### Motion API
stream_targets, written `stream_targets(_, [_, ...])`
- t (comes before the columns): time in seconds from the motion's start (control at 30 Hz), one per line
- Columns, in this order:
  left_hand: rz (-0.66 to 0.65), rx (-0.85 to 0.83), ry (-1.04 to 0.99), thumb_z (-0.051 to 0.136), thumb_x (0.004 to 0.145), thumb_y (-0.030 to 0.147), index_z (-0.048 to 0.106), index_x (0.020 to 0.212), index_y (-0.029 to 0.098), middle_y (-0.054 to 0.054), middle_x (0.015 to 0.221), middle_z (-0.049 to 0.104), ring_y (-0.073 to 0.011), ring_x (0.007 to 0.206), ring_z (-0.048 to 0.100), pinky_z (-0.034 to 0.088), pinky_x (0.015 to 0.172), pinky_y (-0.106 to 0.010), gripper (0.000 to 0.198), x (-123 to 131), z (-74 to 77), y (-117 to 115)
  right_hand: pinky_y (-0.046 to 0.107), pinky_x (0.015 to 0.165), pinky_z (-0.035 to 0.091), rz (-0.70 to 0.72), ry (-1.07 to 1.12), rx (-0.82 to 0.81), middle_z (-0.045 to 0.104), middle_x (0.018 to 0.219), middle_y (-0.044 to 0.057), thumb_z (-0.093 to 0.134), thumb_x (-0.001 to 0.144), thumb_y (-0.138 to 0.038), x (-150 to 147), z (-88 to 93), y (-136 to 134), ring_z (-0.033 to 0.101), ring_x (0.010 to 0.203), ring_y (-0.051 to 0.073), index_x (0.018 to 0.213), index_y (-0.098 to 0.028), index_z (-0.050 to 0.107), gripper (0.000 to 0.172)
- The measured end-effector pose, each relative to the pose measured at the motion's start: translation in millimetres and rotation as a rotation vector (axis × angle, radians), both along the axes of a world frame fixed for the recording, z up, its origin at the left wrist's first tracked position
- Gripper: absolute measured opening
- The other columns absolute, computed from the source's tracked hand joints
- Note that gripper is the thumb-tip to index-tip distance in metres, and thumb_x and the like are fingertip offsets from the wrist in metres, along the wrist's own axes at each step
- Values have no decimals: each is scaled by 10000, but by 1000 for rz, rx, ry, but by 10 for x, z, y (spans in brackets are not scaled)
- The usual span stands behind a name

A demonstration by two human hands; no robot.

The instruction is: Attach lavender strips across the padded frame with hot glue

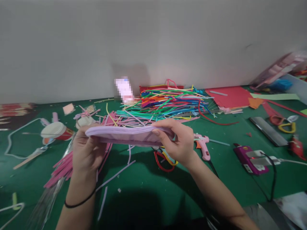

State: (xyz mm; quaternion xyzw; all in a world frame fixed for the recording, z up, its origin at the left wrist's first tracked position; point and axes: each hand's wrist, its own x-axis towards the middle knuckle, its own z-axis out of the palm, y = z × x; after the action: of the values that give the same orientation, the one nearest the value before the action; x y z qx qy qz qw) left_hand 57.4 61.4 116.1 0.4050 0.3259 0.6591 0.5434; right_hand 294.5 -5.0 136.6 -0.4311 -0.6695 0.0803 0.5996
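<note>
I hold a flat lilac foam sheet (124, 134) level in front of me, seen edge-on above the green table (148, 191). My left hand (86, 151) grips its left end with the fingers curled around the edge; a black band circles that wrist. My right hand (178, 142) pinches the right end between thumb and fingers. Behind the sheet lies a big heap of many-coloured foam strips (168, 102). A bundle of pink strips (61, 171) lies under my left hand.
A pink glue gun (203, 145) lies right of my right hand, red and yellow loops (165, 159) below it. A purple device (249, 158) with a cable, a metal ruler (268, 131), red paper (231, 97), scissors (283, 123) sit right. A paper cup (56, 131) lies left.
</note>
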Motion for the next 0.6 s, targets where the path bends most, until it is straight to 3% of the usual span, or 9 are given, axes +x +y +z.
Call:
stream_targets(0.13, [-13,-115,-16,954,484,437,678,739,210,37,773,707,-134,742,648,547,725,-250,440,-24,-220,-73,304,805,600,29,-21,-24,770,967,-1,668,896,-254,-6,-106,32,732,875,169,1042,-300,706,158])
stream_targets(0.4, [-61,-305,-93,969,477,358,683,775,229,40,758,726,-125,705,667,564,724,-249,433,-77,-847,-81,261,747,581,147,-34,-98,772,901,-6,545,844,-56,-35,-576,146,723,826,143,957,-248,718,281])
stream_targets(0.5, [-87,-317,-81,963,499,335,667,759,214,37,736,715,-120,694,666,558,717,-239,412,-104,-932,-90,259,736,570,101,-18,-175,766,885,0,588,881,-125,-62,-633,117,714,791,140,945,-240,715,183])
stream_targets(0.6, [-110,-295,-14,945,544,330,695,809,204,-1,799,735,-134,744,684,555,731,-230,385,-201,-903,-148,251,747,564,99,-16,-255,770,916,8,662,893,-231,-60,-627,63,716,793,140,977,-239,716,100])
